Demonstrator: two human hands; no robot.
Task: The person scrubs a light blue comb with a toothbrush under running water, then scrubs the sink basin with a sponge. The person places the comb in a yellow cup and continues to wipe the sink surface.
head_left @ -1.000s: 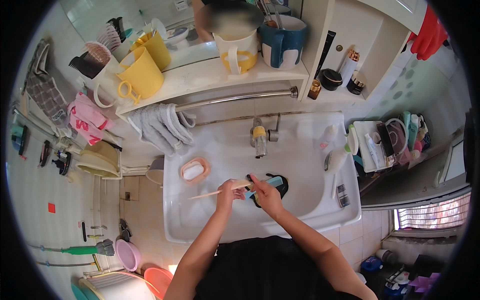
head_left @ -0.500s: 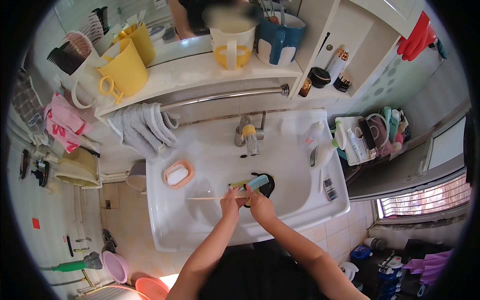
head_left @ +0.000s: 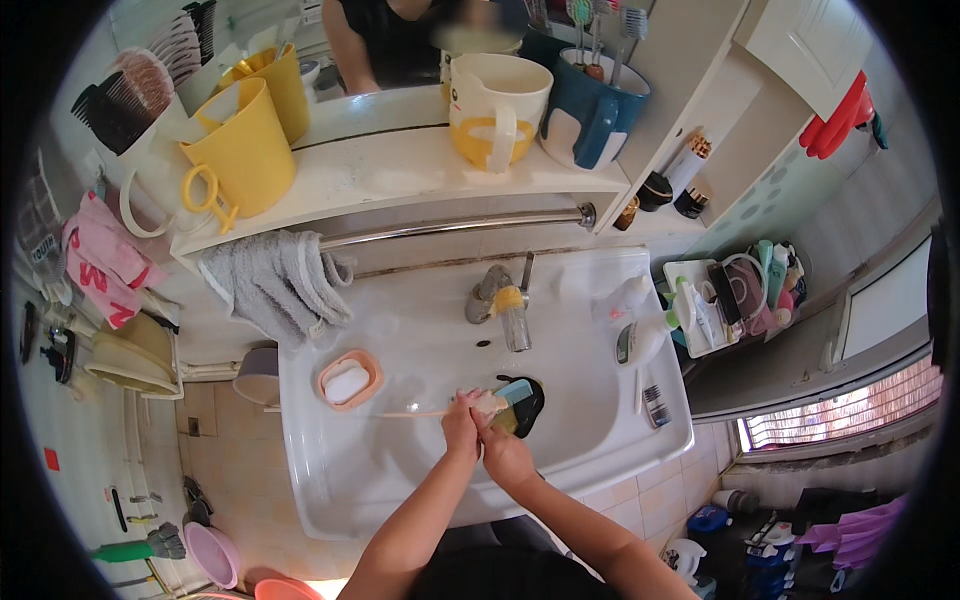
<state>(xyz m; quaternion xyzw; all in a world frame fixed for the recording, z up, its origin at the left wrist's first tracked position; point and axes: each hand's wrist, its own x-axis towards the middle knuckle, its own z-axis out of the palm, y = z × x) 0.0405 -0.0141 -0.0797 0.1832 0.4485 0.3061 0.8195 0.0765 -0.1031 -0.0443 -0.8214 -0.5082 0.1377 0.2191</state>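
Note:
Over the white sink (head_left: 350,490), my left hand (head_left: 462,422) is closed on a pale comb with a long thin tail (head_left: 405,413) that sticks out to the left. My right hand (head_left: 503,455) meets it from the right, fingers bent round the same comb by its broad end. Just beyond the fingers lies a light blue comb (head_left: 515,391); whether a hand touches it I cannot tell. Beneath it in the basin are a black rounded thing (head_left: 534,405) and something yellow-green, both partly covered by my hands. The steel faucet (head_left: 492,292) stands behind, with a yellow band and clear spout.
A soap dish (head_left: 350,380) with white soap sits at the left. Bottles (head_left: 645,340) and a small black-and-white brush (head_left: 656,407) line the right rim. Above are a towel rail (head_left: 460,227), a grey towel (head_left: 275,285) and a shelf of mugs (head_left: 245,150).
My hands have drawn closer together, the right one now lower and against the left. The tail comb's broad end shows beyond the fingers. The view has shifted slightly.

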